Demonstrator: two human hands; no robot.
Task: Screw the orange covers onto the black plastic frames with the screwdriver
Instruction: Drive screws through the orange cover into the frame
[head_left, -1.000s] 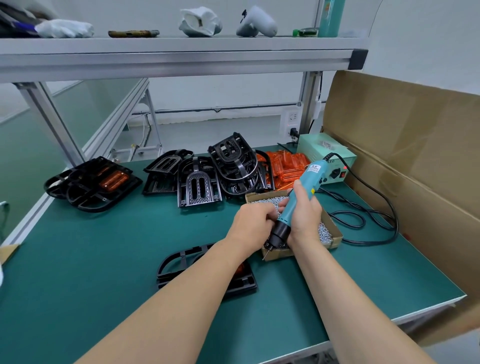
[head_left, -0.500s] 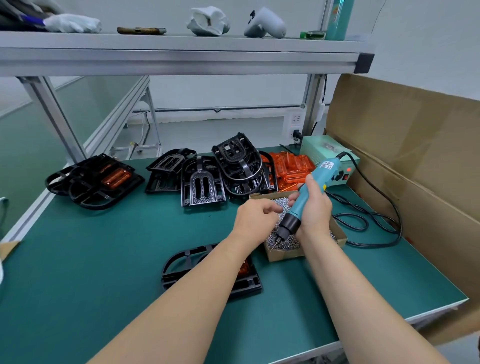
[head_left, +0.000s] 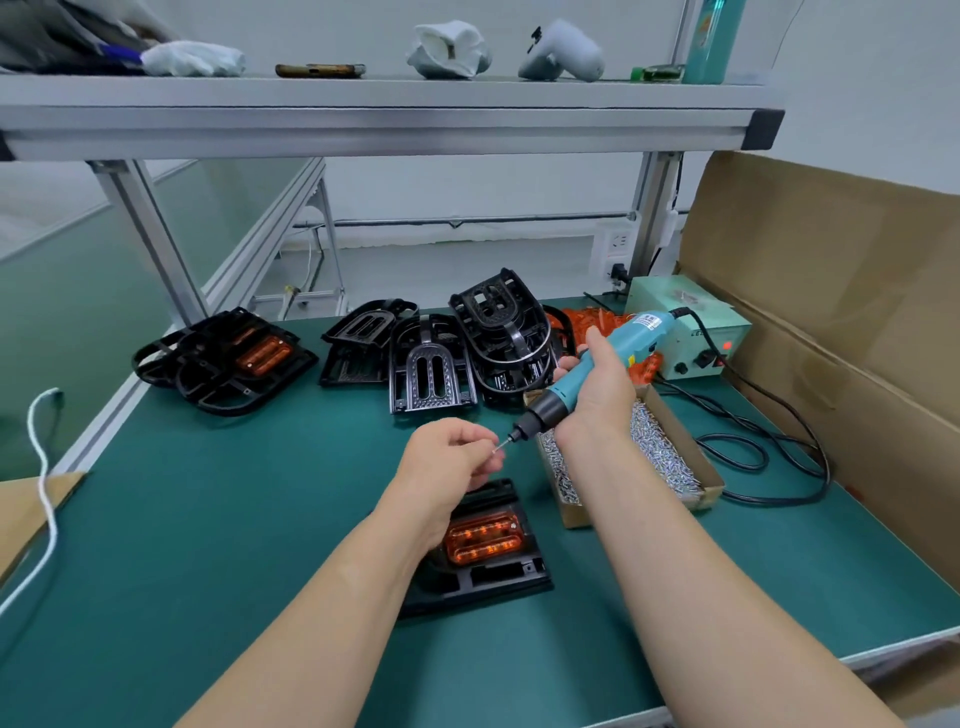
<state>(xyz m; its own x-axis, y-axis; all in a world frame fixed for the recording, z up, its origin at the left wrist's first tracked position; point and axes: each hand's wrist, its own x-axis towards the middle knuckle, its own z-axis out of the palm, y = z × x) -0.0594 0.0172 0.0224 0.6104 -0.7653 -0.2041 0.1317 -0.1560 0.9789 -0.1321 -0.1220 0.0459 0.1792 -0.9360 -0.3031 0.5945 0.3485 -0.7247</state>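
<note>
A black plastic frame (head_left: 488, 582) lies on the green mat in front of me with an orange cover (head_left: 483, 535) seated in it; my left forearm hides its left part. My right hand (head_left: 597, 395) grips the teal electric screwdriver (head_left: 592, 369), tilted with its bit pointing down-left. My left hand (head_left: 452, 457) hovers above the frame, fingertips pinched on a small screw held against the bit tip. A cardboard box of screws (head_left: 654, 462) sits just right of the frame, under my right wrist.
Several black frames (head_left: 431, 364) are piled at the back, one stack with an orange cover (head_left: 262, 353) at the back left. Loose orange covers (head_left: 587, 322) lie behind them. The screwdriver's power unit (head_left: 691, 332) and looped black cable (head_left: 769, 447) occupy the right. A cardboard wall (head_left: 831, 322) stands right.
Both hands rose from the screw box and moved left, above the frame. The screwdriver tipped flatter, and my left fingers now hold a screw at its bit. The camera drew closer.
</note>
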